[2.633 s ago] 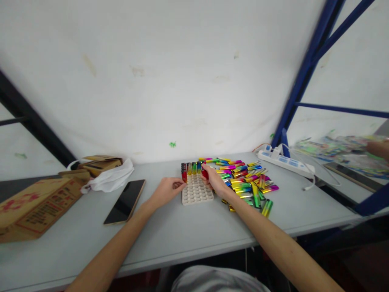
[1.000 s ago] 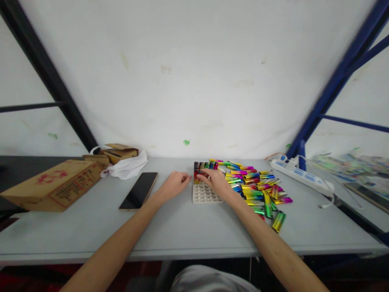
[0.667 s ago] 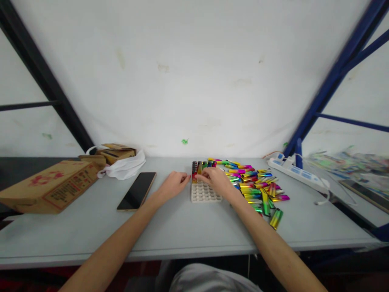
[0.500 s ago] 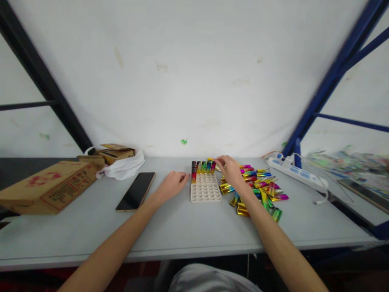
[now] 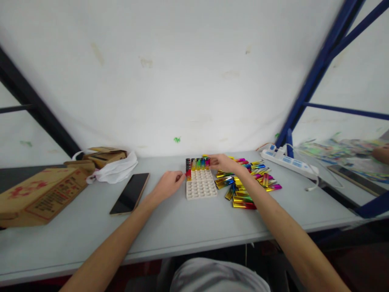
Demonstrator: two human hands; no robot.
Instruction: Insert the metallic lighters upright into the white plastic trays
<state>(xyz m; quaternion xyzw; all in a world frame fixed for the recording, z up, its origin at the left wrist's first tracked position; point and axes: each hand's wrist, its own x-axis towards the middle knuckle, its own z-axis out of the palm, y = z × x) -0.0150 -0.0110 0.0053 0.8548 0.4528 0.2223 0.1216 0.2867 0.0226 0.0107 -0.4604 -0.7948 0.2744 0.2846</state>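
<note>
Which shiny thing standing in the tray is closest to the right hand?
The far row's rightmost shiny thing; every other one in the tray stands farther left.

Right hand (image 5: pixel 225 163) beside the pale tray (image 5: pixel 201 189) (shiny pieces (image 5: pixel 239 184) heaped near).

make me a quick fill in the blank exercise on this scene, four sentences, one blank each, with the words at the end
1. The standing lighters fill the far edge of the tray and part of its ___ edge.
2. The loose lighters lie to the ___ of the tray.
3. The left hand is between the tray and the ___.
4. The metal frame on the right side of the picture is coloured ___.

Missing words: left; right; phone; blue.
</note>
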